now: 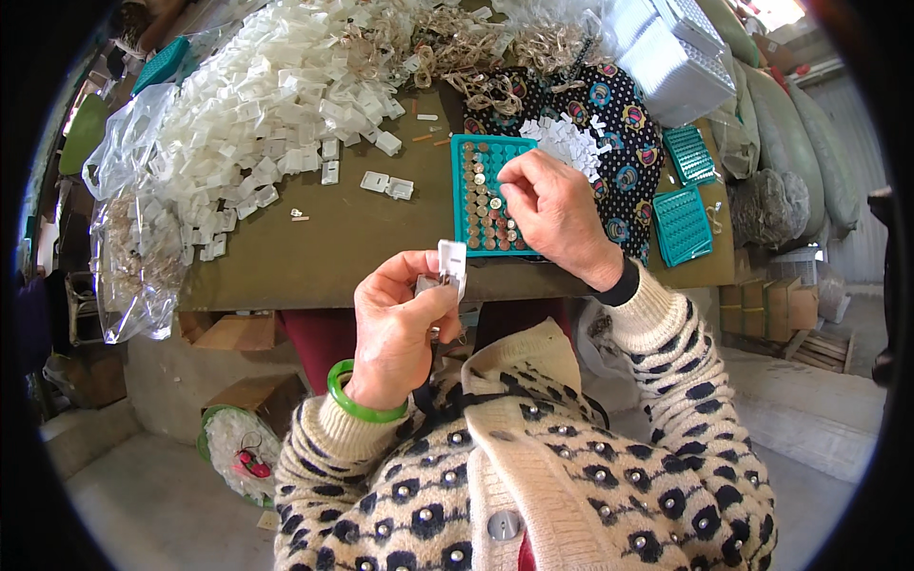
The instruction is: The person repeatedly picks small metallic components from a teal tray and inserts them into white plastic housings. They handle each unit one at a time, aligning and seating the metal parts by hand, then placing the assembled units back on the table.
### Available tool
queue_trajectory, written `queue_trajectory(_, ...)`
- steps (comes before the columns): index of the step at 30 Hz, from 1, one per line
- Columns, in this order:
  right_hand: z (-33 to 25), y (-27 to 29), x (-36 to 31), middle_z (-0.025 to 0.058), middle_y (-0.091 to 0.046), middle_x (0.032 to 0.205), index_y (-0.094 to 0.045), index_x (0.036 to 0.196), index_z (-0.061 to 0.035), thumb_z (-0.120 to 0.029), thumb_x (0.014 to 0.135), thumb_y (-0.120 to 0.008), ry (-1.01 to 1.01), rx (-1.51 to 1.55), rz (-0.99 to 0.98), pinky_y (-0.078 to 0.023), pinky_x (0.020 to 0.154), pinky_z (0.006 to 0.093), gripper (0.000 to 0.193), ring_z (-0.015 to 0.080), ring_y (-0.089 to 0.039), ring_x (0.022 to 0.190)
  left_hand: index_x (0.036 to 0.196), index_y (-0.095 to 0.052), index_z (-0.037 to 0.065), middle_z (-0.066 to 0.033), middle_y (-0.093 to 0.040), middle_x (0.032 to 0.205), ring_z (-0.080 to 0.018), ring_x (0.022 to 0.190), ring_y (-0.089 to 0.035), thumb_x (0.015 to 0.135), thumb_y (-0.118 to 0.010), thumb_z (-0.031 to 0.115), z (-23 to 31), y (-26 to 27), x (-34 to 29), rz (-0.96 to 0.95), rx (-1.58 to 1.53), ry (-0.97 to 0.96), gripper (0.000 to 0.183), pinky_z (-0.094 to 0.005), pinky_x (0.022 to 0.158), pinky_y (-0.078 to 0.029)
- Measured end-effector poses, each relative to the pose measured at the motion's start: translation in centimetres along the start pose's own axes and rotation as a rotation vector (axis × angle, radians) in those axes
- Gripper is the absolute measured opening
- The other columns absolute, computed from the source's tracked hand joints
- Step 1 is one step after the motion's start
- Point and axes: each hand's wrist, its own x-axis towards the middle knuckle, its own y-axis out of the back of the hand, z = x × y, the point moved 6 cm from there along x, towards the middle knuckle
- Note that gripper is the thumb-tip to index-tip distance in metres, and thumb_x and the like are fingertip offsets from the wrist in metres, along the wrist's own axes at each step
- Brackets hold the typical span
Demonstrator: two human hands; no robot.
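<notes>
My left hand [392, 328] is closed on a small white plastic case [452, 257], held upright in front of the table's near edge; its lower part is hidden by my fingers. Over a teal compartment tray [459, 205] my right hand [560, 211] is bent, with thumb and fingertips pinched together. What the pinch holds, if anything, does not show. Rows of small round copper and silvery discs [488, 219] fill part of the tray. A single opened white case [387, 185] lies on the table left of it. Behind my right hand is a heap of small white pieces [571, 143].
A large pile of white plastic cases [257, 105] covers the table's left. Tangled tan wires or strings [438, 43] lie at the back. A dark patterned cloth [628, 190] is under the white pieces. Teal trays [683, 226] and stacked white trays [671, 71] stand at the right.
</notes>
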Motion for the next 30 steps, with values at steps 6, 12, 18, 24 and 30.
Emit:
queue_trajectory(6,-0.1,-1.1,0.1,0.0112,-0.057,0.081,-0.058,0.086,-0.0033,-0.006,0.085,-0.062,0.015,-0.107,-0.119,-0.050,0.061,0.0408,0.006,0.0311,-0.061,0.070,0.114,-0.062,-0.005,-0.0100,-0.067,0.091,-0.0193,0.076,-0.069,0.083,-0.064,-0.007,0.3,-0.1,0.6,0.008,-0.036,-0.019,0.031,-0.0321,0.064,-0.060)
queue_trajectory(12,0.0,-1.6,-0.2,0.0131,-0.057,0.080,-0.058,0.082,-0.0026,-0.005,0.083,-0.062,0.072,-0.175,-0.178,-0.050,0.060,0.0427,0.006,0.0338,-0.061,0.069,0.115,-0.062,-0.004,-0.0127,-0.068,0.096,-0.0238,0.082,-0.071,0.082,-0.064,-0.010,0.5,0.0,1.1,-0.007,-0.005,-0.023,0.034,-0.0341,0.071,-0.062)
queue_trajectory(18,0.7,-1.8,0.8,0.0139,-0.057,0.078,-0.055,0.078,-0.0025,-0.007,0.084,-0.061,0.056,-0.127,-0.300,-0.049,0.061,0.0444,0.009,0.0354,-0.061,0.071,0.114,-0.062,-0.005,-0.0113,-0.065,0.092,-0.0242,0.080,-0.071,0.082,-0.064,-0.011,0.4,-0.1,1.0,0.032,0.000,-0.049,0.033,-0.0324,0.068,-0.062)
queue_trajectory(24,-3.1,0.0,-0.1,0.0110,-0.055,0.079,-0.055,0.085,-0.0026,-0.003,0.083,-0.063,0.154,0.071,-0.117,-0.048,0.060,0.0385,0.008,0.0293,-0.059,0.071,0.114,-0.062,-0.007,-0.0112,-0.064,0.092,-0.0225,0.078,-0.071,0.081,-0.064,-0.012,0.6,-0.1,0.9,0.079,0.062,-0.127,0.034,-0.0305,0.068,-0.062)
queue_trajectory(30,-7.7,-0.1,-3.1,0.0088,-0.047,0.079,-0.057,0.085,0.0005,-0.008,0.069,-0.068,0.427,-0.172,0.019,-0.047,0.058,0.0319,0.021,0.0231,-0.054,0.069,0.114,-0.062,-0.009,-0.0098,-0.065,0.088,-0.0188,0.073,-0.069,0.081,-0.064,-0.012,-0.3,-0.7,1.0,0.040,0.108,-0.128,0.033,-0.0286,0.067,-0.061)
